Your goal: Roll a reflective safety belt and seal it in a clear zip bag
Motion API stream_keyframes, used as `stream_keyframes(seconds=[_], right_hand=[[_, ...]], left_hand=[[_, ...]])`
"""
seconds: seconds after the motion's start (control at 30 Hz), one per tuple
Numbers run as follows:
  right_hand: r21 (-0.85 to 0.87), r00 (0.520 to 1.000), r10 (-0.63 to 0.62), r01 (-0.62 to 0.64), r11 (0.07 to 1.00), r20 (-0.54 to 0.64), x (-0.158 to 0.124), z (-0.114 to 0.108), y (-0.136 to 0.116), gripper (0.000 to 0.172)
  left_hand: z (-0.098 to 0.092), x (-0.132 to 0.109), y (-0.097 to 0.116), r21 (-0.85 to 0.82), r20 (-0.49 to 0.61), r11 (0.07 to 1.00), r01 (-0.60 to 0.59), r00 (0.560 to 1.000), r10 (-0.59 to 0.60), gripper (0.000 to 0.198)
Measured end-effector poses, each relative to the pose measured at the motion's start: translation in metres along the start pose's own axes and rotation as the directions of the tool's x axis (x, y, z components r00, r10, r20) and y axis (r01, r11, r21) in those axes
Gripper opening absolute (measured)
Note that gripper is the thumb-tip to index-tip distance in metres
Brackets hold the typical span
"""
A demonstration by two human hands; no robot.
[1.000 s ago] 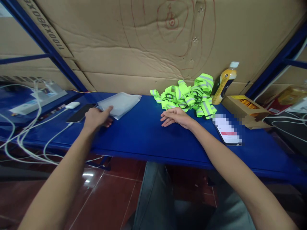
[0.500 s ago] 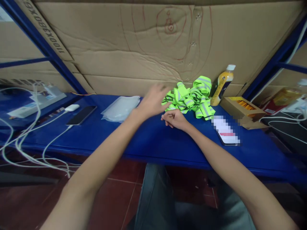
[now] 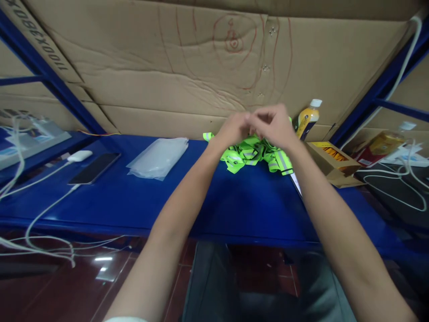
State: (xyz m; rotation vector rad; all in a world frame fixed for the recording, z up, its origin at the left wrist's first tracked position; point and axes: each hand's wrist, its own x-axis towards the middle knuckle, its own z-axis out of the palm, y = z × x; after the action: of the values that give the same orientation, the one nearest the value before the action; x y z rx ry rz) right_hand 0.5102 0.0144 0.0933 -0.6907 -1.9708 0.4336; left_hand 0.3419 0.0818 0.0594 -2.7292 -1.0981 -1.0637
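Observation:
A heap of neon-green reflective bands [image 3: 250, 155] lies on the blue shelf [image 3: 167, 201] against the cardboard wall. Both my hands are over the top of that heap, side by side and touching. My left hand [image 3: 233, 129] has its fingers curled down into the bands. My right hand [image 3: 273, 124] is bent in a pinch beside it. What either hand grips is hidden behind the hands. A stack of clear plastic bags [image 3: 157, 157] lies to the left, apart from both hands.
A dark phone [image 3: 94, 167] with a white charger and cables [image 3: 78, 156] lies at the left. A yellow drink bottle [image 3: 306, 120] and an open cardboard box [image 3: 331, 158] stand right of the bands. More cables [image 3: 385, 183] lie at the far right.
My left hand left the plastic bags and swept right to the green bands. My right hand rose off the shelf and joined it on the heap. The camera tilted slightly.

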Motion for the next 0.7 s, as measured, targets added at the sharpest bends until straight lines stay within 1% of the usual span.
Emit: stream_keyframes(seconds=[0.03,0.1,0.17,0.23,0.27,0.3,0.37,0.43,0.5,0.53,0.57,0.63,0.7], right_hand=[[-0.021,1.0,0.005,-0.005,1.0,-0.009,0.014,-0.014,-0.001,0.046],[-0.079,0.996,-0.004,-0.003,0.997,-0.088,0.035,-0.037,-0.001,0.047],[-0.163,0.985,-0.018,-0.01,0.987,-0.173,0.047,-0.051,0.001,0.045],[-0.206,0.975,-0.012,-0.035,0.978,-0.224,0.049,-0.054,0.002,0.05],[-0.191,0.976,0.005,-0.047,0.98,-0.218,0.048,-0.053,0.002,0.055],[-0.148,0.983,0.028,-0.055,0.987,-0.182,0.046,-0.05,0.001,0.06],[-0.023,0.997,0.057,-0.058,0.998,-0.054,0.042,-0.045,-0.003,0.064],[0.071,0.997,0.05,-0.053,0.996,0.053,0.039,-0.042,-0.008,0.064],[0.092,0.996,0.038,-0.046,0.995,0.084,0.038,-0.041,-0.013,0.06],[0.07,0.996,0.039,-0.045,0.997,0.084,0.038,-0.042,-0.014,0.056],[0.024,0.996,0.041,-0.043,0.999,0.08,0.038,-0.042,-0.014,0.05],[-0.13,0.998,0.038,-0.031,0.991,0.05,0.039,-0.04,-0.014,0.04],[-0.296,1.0,0.01,-0.011,0.955,-0.006,0.041,-0.036,-0.011,0.035]], left_hand=[[-0.008,0.005,-0.004,-0.014,-0.028,1.0,-0.008,1.0,0.007,0.022],[-0.028,0.014,-0.009,-0.073,-0.108,0.997,-0.003,0.994,-0.005,0.018],[-0.047,0.02,-0.007,-0.217,-0.207,0.976,-0.004,0.977,-0.042,0.03],[-0.062,0.022,0.0,-0.374,-0.271,0.927,-0.021,0.959,-0.088,0.045],[-0.067,0.022,0.005,-0.435,-0.291,0.9,-0.034,0.951,-0.105,0.051],[-0.071,0.022,0.009,-0.478,-0.312,0.877,-0.045,0.943,-0.121,0.054],[-0.075,0.019,0.017,-0.522,-0.349,0.851,-0.055,0.924,-0.154,0.056],[-0.079,0.016,0.021,-0.532,-0.351,0.846,-0.035,0.918,-0.182,0.054],[-0.085,0.013,0.021,-0.506,-0.321,0.863,0.016,0.925,-0.205,0.055],[-0.088,0.012,0.02,-0.472,-0.309,0.88,0.051,0.925,-0.219,0.056],[-0.091,0.01,0.02,-0.425,-0.31,0.901,0.088,0.921,-0.236,0.058],[-0.097,0.007,0.023,-0.327,-0.343,0.933,0.152,0.901,-0.267,0.061],[-0.102,0.005,0.03,-0.306,-0.334,0.933,0.189,0.896,-0.291,0.061]])
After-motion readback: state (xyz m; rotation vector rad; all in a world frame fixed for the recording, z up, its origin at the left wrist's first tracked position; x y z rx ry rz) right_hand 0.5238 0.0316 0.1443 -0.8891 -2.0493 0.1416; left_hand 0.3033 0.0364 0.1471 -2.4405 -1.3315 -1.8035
